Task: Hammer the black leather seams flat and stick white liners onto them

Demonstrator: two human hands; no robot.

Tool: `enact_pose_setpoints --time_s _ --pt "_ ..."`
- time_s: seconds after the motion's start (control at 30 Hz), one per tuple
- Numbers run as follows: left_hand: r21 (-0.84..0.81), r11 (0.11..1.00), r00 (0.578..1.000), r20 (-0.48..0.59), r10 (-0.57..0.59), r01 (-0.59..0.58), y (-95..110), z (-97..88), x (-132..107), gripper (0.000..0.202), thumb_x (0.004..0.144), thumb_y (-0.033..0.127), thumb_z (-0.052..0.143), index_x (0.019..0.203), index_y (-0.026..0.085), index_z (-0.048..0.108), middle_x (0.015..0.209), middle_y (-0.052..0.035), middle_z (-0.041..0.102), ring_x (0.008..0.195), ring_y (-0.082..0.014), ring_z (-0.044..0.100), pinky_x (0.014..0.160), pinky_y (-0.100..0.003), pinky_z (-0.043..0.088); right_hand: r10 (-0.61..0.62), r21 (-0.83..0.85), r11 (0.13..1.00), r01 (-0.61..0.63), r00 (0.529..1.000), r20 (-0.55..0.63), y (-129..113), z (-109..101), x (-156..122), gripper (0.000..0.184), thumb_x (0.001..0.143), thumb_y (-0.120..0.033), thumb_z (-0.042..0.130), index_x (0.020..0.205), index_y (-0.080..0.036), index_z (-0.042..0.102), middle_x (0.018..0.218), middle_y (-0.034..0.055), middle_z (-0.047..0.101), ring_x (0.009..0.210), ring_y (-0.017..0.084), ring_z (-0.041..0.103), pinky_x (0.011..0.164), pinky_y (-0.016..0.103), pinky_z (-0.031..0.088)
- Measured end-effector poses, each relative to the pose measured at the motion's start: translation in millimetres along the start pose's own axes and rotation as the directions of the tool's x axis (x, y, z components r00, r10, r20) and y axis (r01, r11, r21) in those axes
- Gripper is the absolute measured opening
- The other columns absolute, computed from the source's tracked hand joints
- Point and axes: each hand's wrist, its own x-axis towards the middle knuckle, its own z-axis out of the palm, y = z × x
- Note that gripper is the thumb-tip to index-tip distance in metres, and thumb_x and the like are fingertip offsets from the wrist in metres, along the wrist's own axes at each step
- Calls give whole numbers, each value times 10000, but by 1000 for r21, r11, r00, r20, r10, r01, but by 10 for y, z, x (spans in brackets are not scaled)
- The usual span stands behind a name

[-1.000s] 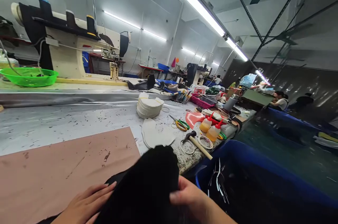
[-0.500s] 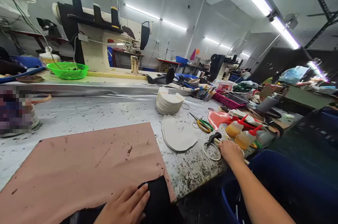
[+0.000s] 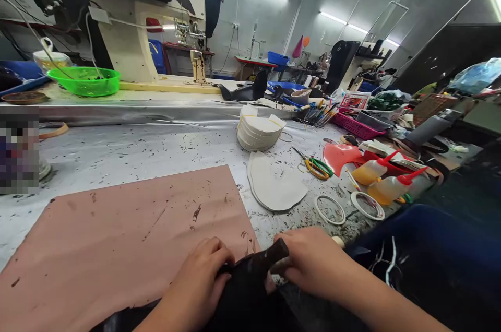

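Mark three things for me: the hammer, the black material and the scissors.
Hammer (image 3: 279, 252): head-camera view, on its dark head.
Black material (image 3: 241, 298): head-camera view, on the part between the hands.
Scissors (image 3: 307, 159): head-camera view, where blades meet handles.

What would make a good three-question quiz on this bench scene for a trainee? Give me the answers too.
1. Multiple choice: which hand has the hammer in its grip? A, left; B, right.
2. True or false: the scissors lie to the right of the pink sheet in the picture.
3. Count: how many red-tipped bottles are there on the bench?

Key: 1. B, the right hand. 2. True. 3. Two.
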Motion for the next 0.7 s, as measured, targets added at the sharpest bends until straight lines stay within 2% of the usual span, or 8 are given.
enact_pose_setpoints --time_s 0.1,0.2,0.33,0.4,0.47,0.53,0.6,0.7 --pt "7 987 983 -96 160 -160 -58 39 2 229 732 34 454 784 206 596 803 -22 609 764 -178 584 676 -287 483 -106 78 992 101 993 55 -102 -55 74 134 725 -154 531 813 -226 600 771 -22 676 680 145 609 524 225 275" --pt "59 959 944 -170 284 -278 -116 88 0 239 797 59 416 777 209 601 730 -13 604 677 -151 587 594 -235 473 -39 -16 999 42 987 153 -197 -75 141 101 738 -172 533 792 -210 610 700 0 675 608 161 601 467 251 216" --pt "212 903 866 -269 422 -374 -138 150 -22 284 829 48 359 771 188 599 704 -31 584 619 -147 564 539 -228 457 86 -16 996 -86 996 12 -225 -88 187 141 795 -175 485 832 -215 615 725 6 680 658 170 613 492 264 217" --pt "280 878 832 -302 465 -389 -126 170 -35 282 842 42 351 766 175 588 702 -36 579 613 -151 552 535 -239 453 111 -37 993 -111 994 9 -200 -110 205 145 795 -169 486 841 -213 616 720 14 680 649 175 610 486 273 205" --pt "314 858 807 -317 498 -406 -114 181 -42 276 853 32 348 774 168 576 704 -35 576 610 -148 541 535 -240 446 91 -90 992 -85 994 58 -177 -139 226 125 762 -157 519 811 -207 622 709 27 681 636 183 608 479 281 187" --pt "330 842 792 -314 524 -427 -111 186 -42 275 858 15 342 804 162 568 711 -36 572 612 -147 531 535 -242 440 87 -98 992 -84 996 29 -174 -164 251 128 757 -147 526 813 -208 623 727 28 685 656 184 612 487 272 200" --pt "347 826 787 -291 544 -444 -116 186 -38 266 861 11 342 836 156 564 721 -42 569 621 -154 527 538 -254 441 104 -54 993 -105 994 -13 -190 -173 277 125 780 -162 518 830 -214 620 733 16 685 661 174 612 493 254 223" --pt "361 813 793 -248 556 -457 -119 179 -38 266 862 11 337 857 156 560 729 -47 567 624 -161 522 535 -265 445 33 -30 999 -31 997 69 -215 -164 318 79 776 -210 541 782 -205 620 708 16 681 627 171 612 468 254 218"
